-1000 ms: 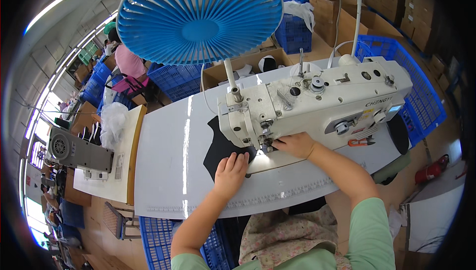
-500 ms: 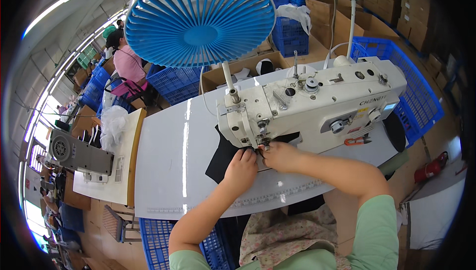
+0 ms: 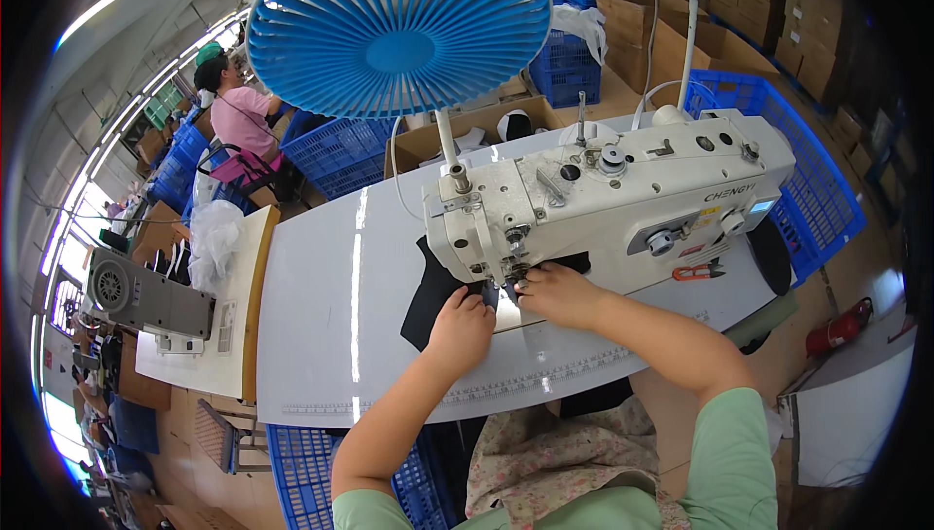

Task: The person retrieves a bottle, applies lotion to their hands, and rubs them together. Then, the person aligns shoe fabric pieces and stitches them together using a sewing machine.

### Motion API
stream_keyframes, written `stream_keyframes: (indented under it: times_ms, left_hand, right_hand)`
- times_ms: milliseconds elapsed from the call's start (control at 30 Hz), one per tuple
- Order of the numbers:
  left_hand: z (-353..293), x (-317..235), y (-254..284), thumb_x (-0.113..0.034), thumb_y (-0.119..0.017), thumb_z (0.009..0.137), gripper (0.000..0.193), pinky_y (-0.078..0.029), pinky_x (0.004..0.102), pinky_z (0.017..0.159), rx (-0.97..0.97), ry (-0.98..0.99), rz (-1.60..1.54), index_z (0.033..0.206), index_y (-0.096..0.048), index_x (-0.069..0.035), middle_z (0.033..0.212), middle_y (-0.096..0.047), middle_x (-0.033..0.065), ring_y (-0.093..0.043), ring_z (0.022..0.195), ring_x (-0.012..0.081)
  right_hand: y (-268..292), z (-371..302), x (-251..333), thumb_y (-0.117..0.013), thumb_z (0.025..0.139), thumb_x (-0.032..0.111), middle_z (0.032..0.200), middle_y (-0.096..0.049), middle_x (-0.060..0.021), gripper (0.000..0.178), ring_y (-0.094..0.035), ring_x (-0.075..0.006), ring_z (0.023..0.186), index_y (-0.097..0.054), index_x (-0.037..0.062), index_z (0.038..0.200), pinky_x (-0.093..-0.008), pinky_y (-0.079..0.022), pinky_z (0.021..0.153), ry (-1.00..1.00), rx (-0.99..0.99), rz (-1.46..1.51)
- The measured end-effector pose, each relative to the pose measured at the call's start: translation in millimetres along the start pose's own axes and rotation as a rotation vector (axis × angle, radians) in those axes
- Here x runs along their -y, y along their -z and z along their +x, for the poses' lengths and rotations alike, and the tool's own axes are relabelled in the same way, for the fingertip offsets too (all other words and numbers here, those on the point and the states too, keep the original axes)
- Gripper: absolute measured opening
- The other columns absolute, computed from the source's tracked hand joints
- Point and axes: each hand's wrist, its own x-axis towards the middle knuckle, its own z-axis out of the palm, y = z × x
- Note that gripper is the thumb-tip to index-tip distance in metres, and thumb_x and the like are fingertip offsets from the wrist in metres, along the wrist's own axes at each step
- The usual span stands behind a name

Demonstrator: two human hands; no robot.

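Note:
A white sewing machine [image 3: 603,204] stands across the table in front of me. Black fabric [image 3: 424,304] lies under its needle end, and part of it shows again behind my right hand. My left hand [image 3: 462,331] is closed on the near edge of the fabric, just left of the presser foot. Close under the needle bar, my right hand [image 3: 558,296] has its fingers bent together; the machine head partly hides their tips and what they hold. A strip of bright metal plate shows between the two hands.
A blue fan [image 3: 399,51] hangs over the table's far side. Red-handled snips [image 3: 699,271] lie at the machine's base. A printed ruler strip [image 3: 545,381] runs along the near table edge. Blue crates [image 3: 827,189] stand beyond, and a person in pink [image 3: 243,121] sits at the far left.
My hands have moved apart: the left slightly left and down, the right slightly up at the needle. Bare plate now shows between them. The seated person has turned and leans rightward.

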Motion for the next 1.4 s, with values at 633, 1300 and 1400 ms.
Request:
stream_keyframes:
  times_ms: [633,1300,1400]
  left_hand:
    - [-2,-5,-19,-0.014,-0.055,0.083,0.024,-0.04,0.0398,0.106,-0.085,0.083,-0.067,0.1,-0.069,-0.005,0.097,-0.067,0.0054,-0.06,0.108,0.0222]
    - [-2,-2,-23,-0.011,-0.055,0.081,0.02,-0.039,0.0401,0.107,-0.06,0.058,-0.087,0.096,-0.067,-0.006,0.113,-0.069,0.006,-0.06,0.111,0.0192]
    - [-1,-2,-22,-0.012,-0.055,0.081,0.02,-0.038,0.04,0.107,-0.065,0.065,-0.088,0.096,-0.067,-0.006,0.114,-0.068,0.0059,-0.06,0.111,0.0193]
  right_hand:
    - [-12,7,-2,-0.06,0.088,0.017,0.091,-0.066,-0.006,0.015,-0.061,-0.0251,0.101,-0.072,0.0098,0.091,-0.0411,-0.049,0.092,-0.156,-0.023,0.191]
    - [-5,14,2,-0.059,0.084,0.018,0.095,-0.068,-0.0025,0.014,-0.062,-0.0244,0.104,-0.072,0.014,0.086,-0.0449,-0.045,0.096,-0.158,0.14,0.114]
    - [-6,11,9,-0.059,0.084,0.019,0.095,-0.068,-0.0011,0.015,-0.06,-0.0236,0.107,-0.072,0.013,0.086,-0.0451,-0.043,0.099,-0.112,0.046,-0.011]
